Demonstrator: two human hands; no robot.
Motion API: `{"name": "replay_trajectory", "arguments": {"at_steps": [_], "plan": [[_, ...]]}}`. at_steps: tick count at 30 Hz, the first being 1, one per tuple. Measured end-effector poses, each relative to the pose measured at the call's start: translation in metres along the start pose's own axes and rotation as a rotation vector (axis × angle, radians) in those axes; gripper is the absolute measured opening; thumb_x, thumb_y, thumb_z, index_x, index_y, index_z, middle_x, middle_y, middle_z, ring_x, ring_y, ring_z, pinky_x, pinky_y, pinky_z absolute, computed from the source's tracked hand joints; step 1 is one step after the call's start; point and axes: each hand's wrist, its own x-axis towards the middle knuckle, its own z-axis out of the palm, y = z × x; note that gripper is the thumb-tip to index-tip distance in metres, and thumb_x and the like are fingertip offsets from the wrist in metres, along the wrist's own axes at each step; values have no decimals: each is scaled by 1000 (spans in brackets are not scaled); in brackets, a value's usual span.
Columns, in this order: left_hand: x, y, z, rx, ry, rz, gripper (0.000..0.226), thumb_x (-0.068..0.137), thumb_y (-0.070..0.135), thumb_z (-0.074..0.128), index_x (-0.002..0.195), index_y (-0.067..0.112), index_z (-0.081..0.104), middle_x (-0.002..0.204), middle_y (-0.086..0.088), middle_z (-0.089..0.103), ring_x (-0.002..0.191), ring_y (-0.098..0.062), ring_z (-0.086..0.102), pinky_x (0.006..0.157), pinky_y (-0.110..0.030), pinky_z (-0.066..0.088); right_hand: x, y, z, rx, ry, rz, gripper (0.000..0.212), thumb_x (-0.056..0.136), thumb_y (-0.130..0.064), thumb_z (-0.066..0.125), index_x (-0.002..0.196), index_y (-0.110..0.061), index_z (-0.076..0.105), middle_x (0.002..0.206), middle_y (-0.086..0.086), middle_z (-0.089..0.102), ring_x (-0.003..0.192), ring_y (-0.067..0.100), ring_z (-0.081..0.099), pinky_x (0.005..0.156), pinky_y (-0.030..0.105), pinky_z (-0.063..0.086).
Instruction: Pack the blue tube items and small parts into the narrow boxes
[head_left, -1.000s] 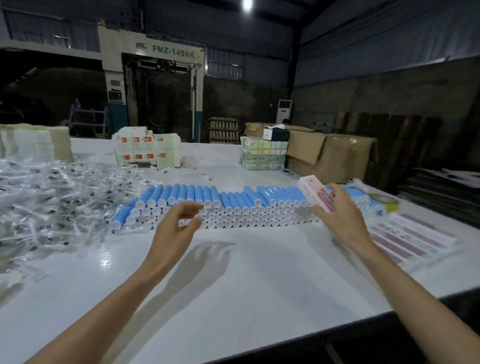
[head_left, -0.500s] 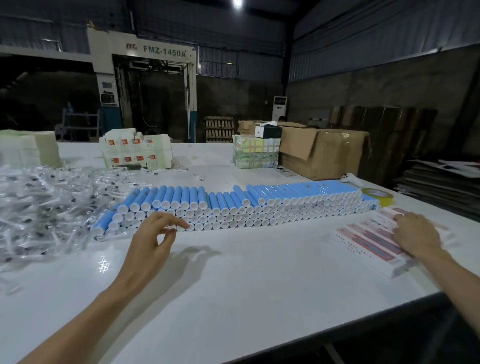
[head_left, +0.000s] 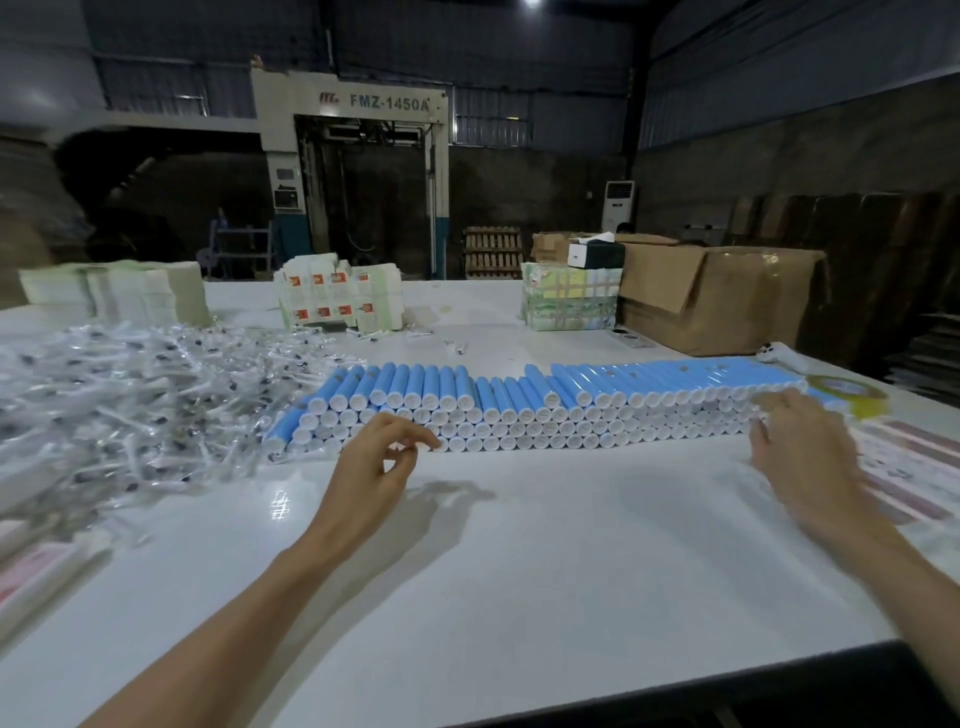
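Observation:
A long stacked row of blue tubes (head_left: 519, 400) with white caps lies across the white table (head_left: 519, 561). My left hand (head_left: 374, 467) hovers just in front of the row's left part, fingers loosely curled and holding nothing. Over by the row's right end is my right hand (head_left: 800, 452), blurred, with its fingers spread and nothing in its grasp. Flat narrow boxes (head_left: 914, 467) with pink and white print lie to the right of that hand. A heap of small clear-wrapped parts (head_left: 130, 395) covers the left of the table.
Stacks of packed white cartons (head_left: 343, 293) and pale stacks (head_left: 114, 291) stand at the back. A taped bundle (head_left: 571, 301) and a brown cardboard box (head_left: 722, 296) are back right. A tape roll (head_left: 852, 389) sits past the tubes' right end. More flat boxes (head_left: 36, 566) lie at the left edge.
My right hand set the narrow box down on the flat stack at the right, then lifted toward the tubes' right end. My left hand stayed near the tubes.

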Motion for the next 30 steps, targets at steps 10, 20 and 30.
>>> {"name": "replay_trajectory", "arguments": {"at_steps": [10,20,30], "plan": [[-14,13,-66,335,39,-192,14,102,13,62,107,25,66,103,15,68,88,-2,63,74,-16,45,-61,-338,16,982,-418,-253,11,100,-19,59,100,-21,70,77,-10,66,72,13,62,69,35,51],[-80,-8,-184,1259,5,-584,37,106,35,57,134,11,56,133,-10,59,123,-31,54,93,-39,50,-95,-381,65,1110,-474,-146,22,100,-11,55,95,-26,70,66,-15,61,57,4,52,55,27,38],[-113,-24,-208,1690,-282,-682,39,108,14,46,144,9,58,133,-10,63,124,-31,55,105,-39,47,-98,-382,67,1072,-470,-244,24,99,-15,58,92,-35,68,73,-16,67,74,5,62,62,27,42]]}}
